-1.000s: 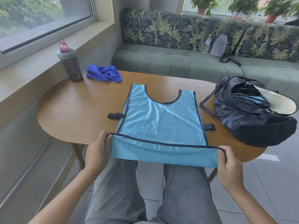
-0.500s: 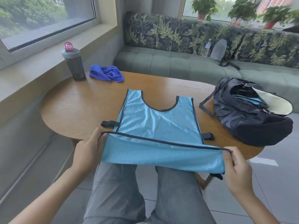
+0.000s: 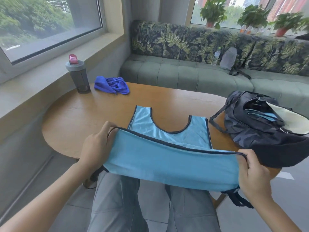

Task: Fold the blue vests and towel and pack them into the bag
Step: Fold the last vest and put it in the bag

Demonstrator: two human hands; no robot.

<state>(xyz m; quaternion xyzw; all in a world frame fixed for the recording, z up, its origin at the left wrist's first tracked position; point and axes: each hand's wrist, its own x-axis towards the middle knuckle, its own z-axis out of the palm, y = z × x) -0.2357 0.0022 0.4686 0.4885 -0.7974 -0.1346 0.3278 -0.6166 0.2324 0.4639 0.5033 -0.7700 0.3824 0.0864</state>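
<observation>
- Head view: the light blue vest [image 3: 168, 158] lies with its shoulder straps and neckline flat on the wooden table [image 3: 100, 113], while its hem end is lifted off the near edge and stretched out above the person's grey-trousered knees [image 3: 127, 201].
- The left hand [image 3: 96, 148] grasps the left corner of the dark-trimmed hem, fingers curled round the edge.
- The right hand [image 3: 254, 171] pinches the right corner of the same hem, fingers curled over the trim; a dark side strap dangles below it.
- The dark bag [image 3: 260, 131] sits on the right side of the table, just beside the vest, its top unzipped; something light blue shows inside the opening.
- The darker blue towel [image 3: 112, 85] lies crumpled at the far left of the table, well apart from the vest.
- A grey bottle [image 3: 78, 76] with a pink cap stands upright just left of the towel.
- A green bench seat [image 3: 184, 76] with leaf-patterned cushions runs behind the table.
</observation>
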